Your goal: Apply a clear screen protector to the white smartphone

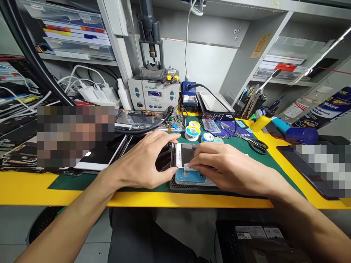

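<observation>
Green mat (71,182), yellow bench (153,199), grey shelving (237,71); left fingers (164,138) wide, right fingers (201,160) seemingly pinching a pale strip (187,167).

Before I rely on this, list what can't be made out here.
All in the head view:
Phone: right end hidden by the right hand.
Small pale piece: partly covered by that hand, too small to identify.
Station display: too small to read.
Dark box: cut off by the bottom edge.
</observation>
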Action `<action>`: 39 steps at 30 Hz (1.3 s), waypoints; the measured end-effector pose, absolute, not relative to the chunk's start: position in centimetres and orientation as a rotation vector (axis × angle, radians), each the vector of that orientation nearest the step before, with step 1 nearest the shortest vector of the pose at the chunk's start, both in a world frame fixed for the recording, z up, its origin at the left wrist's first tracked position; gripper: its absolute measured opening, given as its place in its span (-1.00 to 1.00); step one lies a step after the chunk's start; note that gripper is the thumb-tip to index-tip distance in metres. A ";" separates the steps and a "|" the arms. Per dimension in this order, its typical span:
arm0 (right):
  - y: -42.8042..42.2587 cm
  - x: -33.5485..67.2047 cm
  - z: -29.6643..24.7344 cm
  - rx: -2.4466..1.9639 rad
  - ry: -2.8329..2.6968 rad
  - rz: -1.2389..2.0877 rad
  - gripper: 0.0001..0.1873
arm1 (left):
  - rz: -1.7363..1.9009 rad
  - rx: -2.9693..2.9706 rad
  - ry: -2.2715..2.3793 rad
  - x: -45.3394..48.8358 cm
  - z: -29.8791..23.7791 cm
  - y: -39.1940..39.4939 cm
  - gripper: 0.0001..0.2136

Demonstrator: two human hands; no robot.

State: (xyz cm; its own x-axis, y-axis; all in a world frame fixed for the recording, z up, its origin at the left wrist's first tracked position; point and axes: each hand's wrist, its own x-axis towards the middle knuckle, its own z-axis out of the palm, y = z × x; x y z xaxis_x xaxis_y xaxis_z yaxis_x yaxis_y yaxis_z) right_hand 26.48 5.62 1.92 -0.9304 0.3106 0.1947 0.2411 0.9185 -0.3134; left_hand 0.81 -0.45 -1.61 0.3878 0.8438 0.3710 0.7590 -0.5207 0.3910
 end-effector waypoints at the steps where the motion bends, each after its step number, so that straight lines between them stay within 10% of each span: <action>1: 5.6 26.4 1.9 -0.412 -2.845 0.420 -0.78 | 0.813 2.483 1.442 0.8 -1.7 -0.4 -0.35; 39: 7.6 23.1 2.3 -0.685 -2.867 0.003 -0.75 | 0.832 2.421 1.442 0.6 -1.8 -0.3 -0.27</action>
